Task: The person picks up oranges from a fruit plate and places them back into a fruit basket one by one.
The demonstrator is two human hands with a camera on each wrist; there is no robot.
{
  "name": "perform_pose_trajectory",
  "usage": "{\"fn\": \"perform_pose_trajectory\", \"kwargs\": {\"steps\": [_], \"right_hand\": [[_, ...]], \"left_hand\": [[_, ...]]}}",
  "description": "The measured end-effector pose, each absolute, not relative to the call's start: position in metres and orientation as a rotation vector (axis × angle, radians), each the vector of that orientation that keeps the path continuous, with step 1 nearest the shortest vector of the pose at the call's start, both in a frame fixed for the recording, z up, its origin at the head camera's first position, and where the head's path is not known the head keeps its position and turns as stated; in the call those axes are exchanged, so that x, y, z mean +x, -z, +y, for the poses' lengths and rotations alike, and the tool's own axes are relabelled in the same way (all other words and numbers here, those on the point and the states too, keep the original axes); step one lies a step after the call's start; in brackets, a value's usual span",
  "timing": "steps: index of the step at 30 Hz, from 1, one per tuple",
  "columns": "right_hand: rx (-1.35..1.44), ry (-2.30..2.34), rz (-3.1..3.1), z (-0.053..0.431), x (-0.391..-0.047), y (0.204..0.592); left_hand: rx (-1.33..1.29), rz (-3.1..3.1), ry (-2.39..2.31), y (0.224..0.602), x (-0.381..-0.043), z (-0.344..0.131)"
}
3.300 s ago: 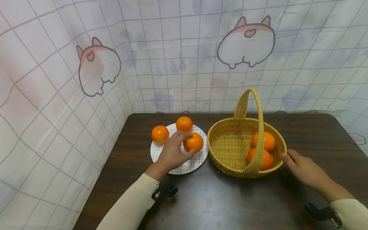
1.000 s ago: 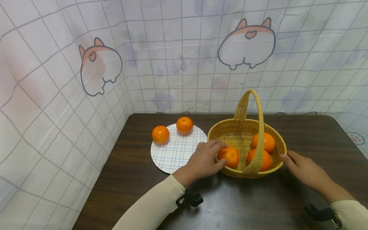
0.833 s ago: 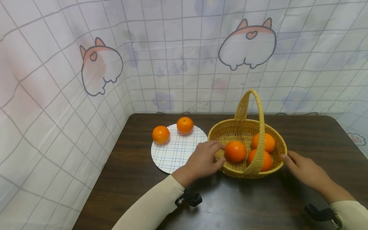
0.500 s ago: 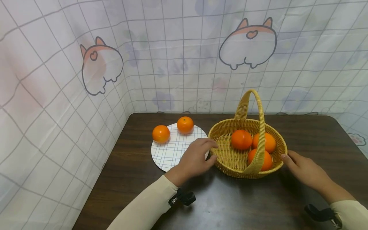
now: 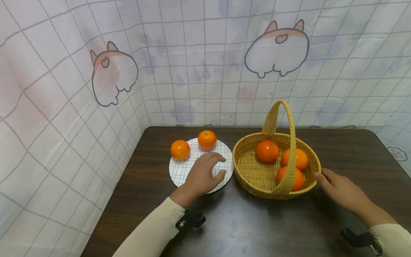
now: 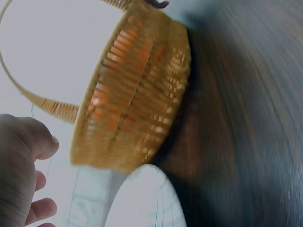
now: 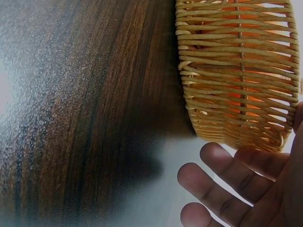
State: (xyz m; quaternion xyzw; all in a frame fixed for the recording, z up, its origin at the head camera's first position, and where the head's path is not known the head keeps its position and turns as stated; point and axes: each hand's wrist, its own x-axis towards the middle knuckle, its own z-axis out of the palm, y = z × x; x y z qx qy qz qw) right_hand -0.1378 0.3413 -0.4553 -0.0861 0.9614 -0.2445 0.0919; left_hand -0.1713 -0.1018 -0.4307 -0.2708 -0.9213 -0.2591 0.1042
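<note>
My left hand (image 5: 202, 175) hovers over the round, grid-patterned white plate (image 5: 183, 173), holding nothing, its fingers loosely bent and parted from the thumb. Toward the plate's back edge sits an orange (image 5: 207, 139), and a second orange (image 5: 180, 150) is on its left edge. My right hand (image 5: 341, 189) pinches the right rim of the yellow wicker basket (image 5: 253, 175). In the right wrist view, a finger (image 7: 262, 161) lies against the basket's outer wall while the others are spread. Inside the basket are three oranges: one at the back (image 5: 267, 151) and two at the right.
The basket's tall arched handle (image 5: 290, 125) crosses over its right half. Everything stands on a dark wood-grain table (image 5: 250, 228). A white gridded cloth (image 5: 192, 71) with cartoon animals hangs behind and at the left.
My left hand carried an orange from the plate into the basket, let it go, and came back left over the plate. That orange rolled toward the basket's back. My right hand stayed at the rim.
</note>
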Motion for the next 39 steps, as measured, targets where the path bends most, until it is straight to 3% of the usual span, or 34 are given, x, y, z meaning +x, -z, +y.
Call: {"fn": "perform_pose_trajectory", "kwargs": {"steps": [23, 39], "right_hand": [[-0.252, 0.727, 2.856, 0.342, -0.138, 0.458], [-0.255, 0.722, 2.853, 0.341, -0.139, 0.454]], "left_hand": [[-0.440, -2.740, 0.737, 0.443, -0.186, -0.185], [-0.308, -2.672, 0.760, 0.452, -0.203, -0.217]]}}
